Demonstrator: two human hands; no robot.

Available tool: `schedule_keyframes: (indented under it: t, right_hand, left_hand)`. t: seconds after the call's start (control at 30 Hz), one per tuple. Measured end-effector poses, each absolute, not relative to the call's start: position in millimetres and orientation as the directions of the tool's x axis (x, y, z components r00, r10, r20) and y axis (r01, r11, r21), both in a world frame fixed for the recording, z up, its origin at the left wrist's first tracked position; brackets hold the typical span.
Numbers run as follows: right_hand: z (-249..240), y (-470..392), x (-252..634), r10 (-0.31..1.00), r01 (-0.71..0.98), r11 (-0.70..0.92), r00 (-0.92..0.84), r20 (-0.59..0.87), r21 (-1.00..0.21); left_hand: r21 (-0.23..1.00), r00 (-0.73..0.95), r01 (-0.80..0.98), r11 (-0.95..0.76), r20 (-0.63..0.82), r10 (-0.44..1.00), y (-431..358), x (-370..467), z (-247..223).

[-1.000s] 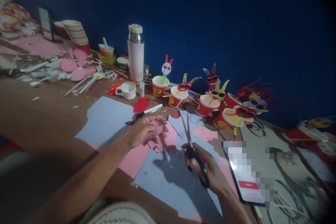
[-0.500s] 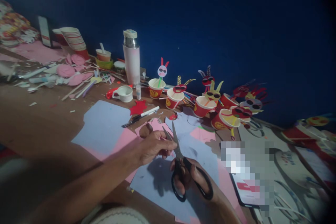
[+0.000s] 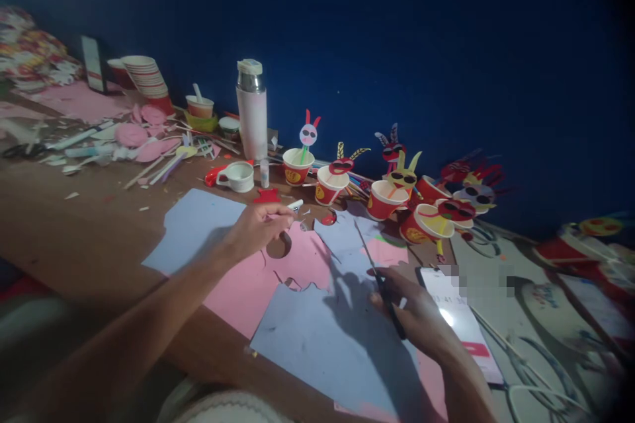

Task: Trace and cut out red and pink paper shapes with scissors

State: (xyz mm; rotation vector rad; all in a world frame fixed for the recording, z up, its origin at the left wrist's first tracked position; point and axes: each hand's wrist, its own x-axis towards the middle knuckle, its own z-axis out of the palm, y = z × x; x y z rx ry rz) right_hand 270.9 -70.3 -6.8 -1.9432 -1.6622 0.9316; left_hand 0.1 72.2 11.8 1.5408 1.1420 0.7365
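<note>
My left hand [image 3: 260, 228] has its fingers pinched together above the pink paper and the pen [image 3: 296, 205], whose white end shows beyond the fingertips. Whatever the pinch may hold is too small to make out. My right hand [image 3: 407, 307] grips black-handled scissors [image 3: 373, 261], with the blades turned edge-on and pointing up and away over the paper. Below the hands lie pale blue paper [image 3: 317, 344] and pink paper [image 3: 238, 297] with holes and cut edges. A red paper shape [image 3: 268, 195] is partly hidden behind my left hand.
Red paper cups [image 3: 331, 185] with paper faces on sticks stand along the wall. A white bottle [image 3: 253, 115], a tape roll [image 3: 238, 176] and stacked cups [image 3: 146, 79] are further left, near scattered paper scraps. A lit phone [image 3: 461, 324] lies beside my right forearm.
My left hand has moved left and up, away from the scissors, to beside the pen. My right hand has shifted right with the scissors, which have turned edge-on.
</note>
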Motion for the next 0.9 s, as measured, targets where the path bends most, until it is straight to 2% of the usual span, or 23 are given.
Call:
schedule_keyframes:
  t: [0.07, 0.17, 0.3, 0.5, 0.73, 0.9]
  right_hand:
    - [-8.5, -68.3, 270.7, 0.964, 0.812, -0.255, 0.174, -0.199, -0.525]
    - [-14.6, -66.6, 268.0, 0.957, 0.899, -0.284, 0.244, -0.157, -0.333]
    - [-20.9, -65.1, 263.5, 0.956, 0.945, -0.292, 0.282, -0.085, -0.149]
    - [-23.7, -64.5, 258.6, 0.946, 0.947, -0.32, 0.318, -0.063, -0.034]
    - [-24.6, -67.3, 255.2, 0.955, 0.955, -0.297, 0.296, -0.016, -0.019]
    - [-27.6, -69.2, 257.0, 0.965, 0.962, -0.262, 0.262, -0.01, -0.079]
  left_hand:
    - [0.895, 0.405, 0.433, -0.102, -0.092, 0.91, 72.2, 3.9, 12.8]
    - [0.76, 0.475, 0.607, -0.233, -0.112, 0.873, 71.6, 13.3, 14.3]
    - [0.552, 0.562, 0.731, -0.4, -0.157, 0.812, 72.1, 23.9, 16.1]
    - [0.396, 0.634, 0.749, -0.532, -0.191, 0.75, 77.5, 31.1, 22.3]
    - [0.308, 0.47, 0.863, -0.401, -0.199, 0.86, 97.9, 10.4, 24.9]
    - [0.316, 0.441, 0.877, -0.362, -0.234, 0.866, 100.1, 4.6, 16.8]
